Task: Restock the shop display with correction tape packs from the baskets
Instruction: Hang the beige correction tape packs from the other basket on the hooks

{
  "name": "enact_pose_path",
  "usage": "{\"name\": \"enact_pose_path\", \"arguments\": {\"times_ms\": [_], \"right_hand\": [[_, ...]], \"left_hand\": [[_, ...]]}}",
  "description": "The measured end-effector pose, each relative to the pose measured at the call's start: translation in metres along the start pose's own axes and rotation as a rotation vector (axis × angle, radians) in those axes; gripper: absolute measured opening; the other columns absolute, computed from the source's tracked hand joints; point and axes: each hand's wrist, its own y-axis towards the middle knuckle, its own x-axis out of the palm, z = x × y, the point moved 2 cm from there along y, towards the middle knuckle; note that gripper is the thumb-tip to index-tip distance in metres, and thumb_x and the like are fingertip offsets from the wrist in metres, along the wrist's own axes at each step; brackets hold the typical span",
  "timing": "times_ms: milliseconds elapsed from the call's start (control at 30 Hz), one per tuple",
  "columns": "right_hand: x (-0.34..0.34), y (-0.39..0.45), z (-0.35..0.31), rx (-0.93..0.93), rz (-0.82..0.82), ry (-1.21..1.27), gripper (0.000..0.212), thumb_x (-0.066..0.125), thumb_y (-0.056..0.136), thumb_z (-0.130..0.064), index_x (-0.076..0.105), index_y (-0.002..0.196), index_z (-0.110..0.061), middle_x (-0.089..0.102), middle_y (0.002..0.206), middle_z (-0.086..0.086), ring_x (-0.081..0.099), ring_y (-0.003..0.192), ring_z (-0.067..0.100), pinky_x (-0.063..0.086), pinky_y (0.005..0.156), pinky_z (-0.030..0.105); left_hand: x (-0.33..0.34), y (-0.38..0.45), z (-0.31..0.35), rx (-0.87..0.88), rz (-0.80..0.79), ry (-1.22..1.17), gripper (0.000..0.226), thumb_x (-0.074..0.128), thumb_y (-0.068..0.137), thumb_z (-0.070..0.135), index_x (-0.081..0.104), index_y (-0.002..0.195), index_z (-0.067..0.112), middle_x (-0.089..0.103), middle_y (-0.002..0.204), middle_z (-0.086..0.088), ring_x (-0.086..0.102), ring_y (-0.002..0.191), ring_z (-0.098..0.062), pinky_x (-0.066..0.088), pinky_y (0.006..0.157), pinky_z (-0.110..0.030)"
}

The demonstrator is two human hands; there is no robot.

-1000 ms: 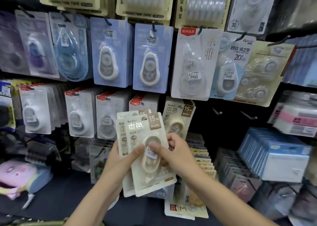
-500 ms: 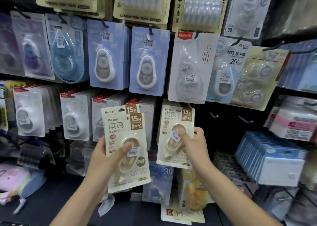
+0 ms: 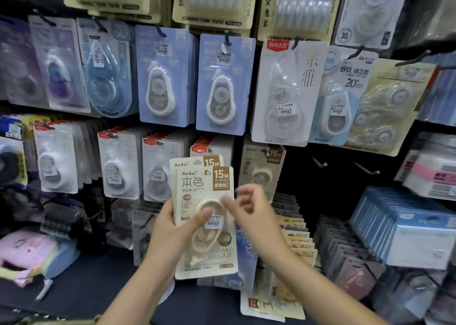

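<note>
The left hand (image 3: 170, 235) holds a small stack of cream cardboard correction tape packs (image 3: 204, 221) upright in front of the display wall; two cards show, one offset behind the other, though more may be hidden behind them. Its grip is pinched on the stack, thumb pressed across the clear blister. The right hand (image 3: 249, 211) is motion-blurred just beside the packs' right edge, fingers loosely curled and holding nothing, and whether it touches the card is hard to tell. One matching cream pack (image 3: 262, 169) hangs on a peg behind, partly hidden by that hand. To its right, two bare metal pegs (image 3: 319, 163) stick out of the dark panel. Two pale blue blister packs (image 3: 222, 85) hang side by side above.
</note>
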Motion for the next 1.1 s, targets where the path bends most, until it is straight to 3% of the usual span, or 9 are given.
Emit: {"name": "enact_pose_path", "arguments": {"times_ms": [67, 133, 300, 433, 767, 867, 967, 1033, 1100], "right_hand": [[0.009, -0.012, 0.001, 0.056, -0.094, -0.011, 0.042, 0.072, 0.069, -0.057, 0.058, 0.094, -0.026, 0.070, 0.086, -0.006, 0.067, 0.078, 0.006, 0.056, 0.072, 0.030], [0.005, -0.017, 0.004, 0.090, -0.071, 0.106, 0.030, 0.071, 0.080, -0.039, 0.058, 0.096, -0.018, 0.072, 0.086, -0.002, 0.069, 0.078, 0.011, 0.056, 0.064, 0.026], [-0.029, -0.011, 0.009, 0.097, 0.209, 0.214, 0.020, 0.058, 0.089, -0.041, 0.052, 0.100, -0.026, 0.070, 0.090, -0.007, 0.068, 0.075, 0.002, 0.049, 0.055, 0.015], [-0.047, 0.002, 0.013, 0.099, 0.319, 0.125, 0.023, 0.056, 0.091, -0.041, 0.048, 0.103, -0.023, 0.064, 0.100, -0.005, 0.064, 0.089, 0.009, 0.050, 0.070, 0.026], [-0.045, 0.029, 0.019, 0.129, 0.364, 0.089, 0.026, 0.060, 0.089, -0.039, 0.047, 0.099, -0.019, 0.059, 0.092, -0.007, 0.058, 0.088, 0.013, 0.043, 0.073, 0.029], [-0.043, 0.035, 0.023, 0.161, 0.420, -0.062, 0.039, 0.062, 0.087, -0.038, 0.039, 0.110, -0.017, 0.053, 0.111, 0.001, 0.051, 0.101, 0.018, 0.039, 0.080, 0.030], [-0.040, 0.022, 0.015, -0.009, 0.550, -0.213, 0.044, 0.062, 0.086, -0.040, 0.037, 0.116, -0.022, 0.039, 0.122, 0.000, 0.039, 0.113, 0.020, 0.035, 0.096, 0.034], [-0.028, 0.009, 0.008, -0.099, 0.388, -0.071, 0.033, 0.059, 0.084, -0.050, 0.037, 0.105, -0.037, 0.044, 0.114, -0.009, 0.046, 0.107, 0.011, 0.041, 0.093, 0.029], [-0.013, -0.005, 0.002, -0.045, 0.118, 0.101, 0.033, 0.058, 0.081, -0.056, 0.040, 0.105, -0.043, 0.055, 0.110, -0.015, 0.055, 0.099, -0.003, 0.048, 0.087, 0.021]], "left_hand": [[0.002, -0.001, -0.002, -0.006, -0.018, 0.001, 0.067, 0.091, 0.051, 0.049, 0.064, 0.108, 0.026, 0.075, 0.105, 0.001, 0.073, 0.094, -0.019, 0.059, 0.069, -0.027], [0.001, -0.002, -0.005, -0.017, -0.036, 0.011, 0.073, 0.088, 0.050, 0.058, 0.064, 0.111, 0.025, 0.074, 0.108, -0.001, 0.072, 0.097, -0.021, 0.057, 0.077, -0.037], [-0.009, 0.003, -0.006, 0.029, 0.041, 0.049, 0.039, 0.075, 0.063, 0.044, 0.068, 0.100, 0.036, 0.075, 0.103, 0.005, 0.072, 0.093, -0.014, 0.052, 0.077, -0.034], [-0.013, 0.006, -0.003, 0.043, 0.073, 0.060, 0.031, 0.073, 0.065, 0.044, 0.069, 0.095, 0.038, 0.075, 0.100, 0.007, 0.073, 0.090, -0.011, 0.052, 0.074, -0.031], [-0.003, 0.005, -0.001, 0.040, 0.045, 0.113, 0.037, 0.072, 0.070, 0.037, 0.065, 0.105, 0.028, 0.075, 0.101, 0.005, 0.073, 0.090, -0.014, 0.055, 0.074, -0.034], [0.002, 0.005, -0.001, 0.038, 0.024, 0.114, 0.041, 0.072, 0.070, 0.037, 0.064, 0.108, 0.026, 0.075, 0.102, 0.005, 0.072, 0.092, -0.013, 0.054, 0.076, -0.032], [0.009, 0.006, -0.003, 0.037, -0.008, 0.106, 0.041, 0.073, 0.070, 0.033, 0.063, 0.108, 0.023, 0.075, 0.101, 0.004, 0.072, 0.092, -0.014, 0.055, 0.076, -0.031], [0.016, 0.006, -0.003, 0.047, -0.037, 0.109, 0.041, 0.072, 0.069, 0.032, 0.063, 0.107, 0.021, 0.076, 0.099, 0.004, 0.073, 0.090, -0.013, 0.057, 0.069, -0.023], [0.025, 0.005, -0.004, 0.054, -0.074, 0.107, 0.041, 0.072, 0.070, 0.031, 0.062, 0.108, 0.021, 0.075, 0.101, 0.003, 0.072, 0.090, -0.012, 0.057, 0.068, -0.020]]}}
